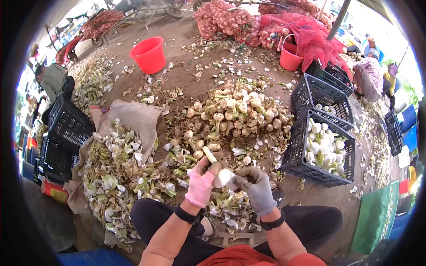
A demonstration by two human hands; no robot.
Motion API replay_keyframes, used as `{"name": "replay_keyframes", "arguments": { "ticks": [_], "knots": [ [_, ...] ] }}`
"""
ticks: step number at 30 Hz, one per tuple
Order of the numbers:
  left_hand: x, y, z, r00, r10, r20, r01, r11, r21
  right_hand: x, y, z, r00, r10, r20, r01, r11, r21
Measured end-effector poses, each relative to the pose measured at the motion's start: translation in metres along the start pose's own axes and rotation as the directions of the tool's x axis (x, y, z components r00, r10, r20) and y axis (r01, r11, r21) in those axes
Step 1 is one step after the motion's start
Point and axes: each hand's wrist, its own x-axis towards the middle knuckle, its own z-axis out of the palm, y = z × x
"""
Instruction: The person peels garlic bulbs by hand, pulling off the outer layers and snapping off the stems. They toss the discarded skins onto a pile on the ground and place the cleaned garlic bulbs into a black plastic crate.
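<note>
My left hand, in a pink glove, grips a white garlic bulb by its pale stalk. My right hand, in a grey glove, closes on the same bulb from the right, fingers pinching its skin. Both hands are held above my knees. Just beyond them lies a heap of unpeeled garlic bulbs on the dirt ground.
A black crate with peeled white garlic stands right of the heap, more black crates behind it. A pile of husks on sacking lies left. Red buckets and red mesh sacks sit farther back. Other people work at both sides.
</note>
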Motion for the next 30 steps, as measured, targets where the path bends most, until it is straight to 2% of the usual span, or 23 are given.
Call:
{"name": "replay_keyframes", "arguments": {
  "ticks": [1, 2, 4, 5, 6, 8, 9, 10, 11, 12, 13, 14, 16, 18, 20, 21, 23, 24, 25, 26, 28, 30],
  "knots": [
    [0.003, -0.004, -0.005, 0.997, -0.066, -0.031, 0.060, 0.987, -0.151, -0.006, -0.003, 0.006, 1.000, 0.013, 0.011, -0.013, 0.999, 0.050],
    [0.004, -0.005, -0.008, 0.997, -0.064, -0.042, 0.057, 0.987, -0.150, -0.012, -0.004, 0.009, 1.000, 0.019, 0.020, -0.020, 0.998, 0.051],
    [0.006, -0.006, -0.013, 0.963, -0.253, -0.097, 0.207, 0.917, -0.341, -0.025, -0.007, 0.012, 0.994, 0.004, 0.108, -0.027, 0.977, 0.214],
    [0.011, -0.007, -0.020, 0.985, -0.172, -0.030, 0.151, 0.926, -0.346, -0.033, -0.015, 0.012, 0.966, -0.056, 0.252, -0.066, 0.891, 0.450],
    [0.019, -0.015, -0.036, 0.986, -0.163, -0.045, 0.129, 0.897, -0.422, -0.040, -0.020, 0.013, 0.964, -0.048, 0.263, -0.076, 0.893, 0.443],
    [0.027, -0.024, -0.053, 0.960, -0.274, -0.054, 0.202, 0.817, -0.540, -0.053, -0.026, 0.008, 0.839, -0.277, 0.468, 0.036, 0.887, 0.461],
    [0.025, -0.022, -0.046, 0.950, -0.302, -0.076, 0.196, 0.768, -0.610, -0.046, -0.024, -0.007, 0.782, -0.275, 0.559, 0.086, 0.936, 0.341],
    [0.025, -0.019, -0.042, 0.951, -0.300, -0.071, 0.197, 0.769, -0.609, -0.037, -0.016, -0.009, 0.782, -0.279, 0.558, 0.091, 0.936, 0.340],
    [0.023, -0.018, -0.041, 0.942, -0.336, 0.016, 0.269, 0.725, -0.634, -0.027, -0.011, -0.010, 0.848, -0.231, 0.476, 0.316, 0.943, -0.104],
    [0.021, -0.017, -0.039, 0.926, -0.364, 0.102, 0.338, 0.677, -0.654, -0.022, -0.010, -0.009, 0.897, -0.233, 0.376, 0.416, 0.730, -0.542],
    [0.021, -0.015, -0.033, 0.912, -0.403, 0.080, 0.337, 0.624, -0.705, -0.022, -0.013, -0.007, 0.934, -0.254, 0.250, 0.339, 0.418, -0.843],
    [0.022, -0.015, -0.033, 0.915, -0.398, 0.072, 0.328, 0.626, -0.707, -0.019, -0.017, -0.001, 0.932, -0.253, 0.259, 0.347, 0.418, -0.840],
    [0.016, -0.018, -0.031, 0.895, -0.436, 0.089, 0.387, 0.663, -0.641, -0.018, -0.024, 0.012, 0.856, -0.488, 0.173, 0.450, 0.537, -0.714],
    [0.014, -0.021, -0.026, 0.877, -0.453, 0.159, 0.444, 0.638, -0.630, -0.009, -0.028, 0.024, 0.787, -0.565, 0.250, 0.548, 0.451, -0.704],
    [0.010, -0.014, -0.024, 0.878, -0.407, 0.252, 0.473, 0.655, -0.590, 0.005, -0.016, 0.017, 0.720, -0.612, 0.328, 0.630, 0.378, -0.679],
    [0.012, -0.015, -0.025, 0.882, -0.402, 0.247, 0.465, 0.656, -0.594, 0.004, -0.014, 0.020, 0.718, -0.610, 0.335, 0.635, 0.377, -0.674],
    [0.020, -0.023, -0.031, 0.946, -0.318, 0.069, 0.269, 0.645, -0.715, -0.006, -0.008, 0.025, 0.847, -0.471, 0.247, 0.492, 0.517, -0.701],
    [0.033, -0.035, -0.048, 0.927, -0.295, 0.231, 0.320, 0.304, -0.897, -0.019, -0.005, 0.028, 0.861, -0.337, 0.380, 0.506, 0.640, -0.579],
    [0.040, -0.033, -0.057, 0.954, -0.279, 0.109, 0.226, 0.430, -0.874, -0.033, -0.003, 0.033, 0.829, -0.213, 0.517, 0.476, 0.753, -0.454],
    [0.046, -0.032, -0.063, 0.969, -0.248, -0.013, 0.129, 0.546, -0.828, -0.046, -0.001, 0.041, 0.745, -0.219, 0.629, 0.533, 0.763, -0.366],
    [0.041, -0.021, -0.054, 0.962, -0.270, -0.037, 0.118, 0.536, -0.836, -0.052, 0.020, 0.029, 0.776, -0.060, 0.627, 0.441, 0.763, -0.473],
    [0.032, -0.017, -0.040, 0.944, -0.330, 0.029, 0.228, 0.584, -0.779, -0.038, 0.016, 0.019, 0.921, -0.201, 0.335, 0.380, 0.657, -0.651]
  ]
}}
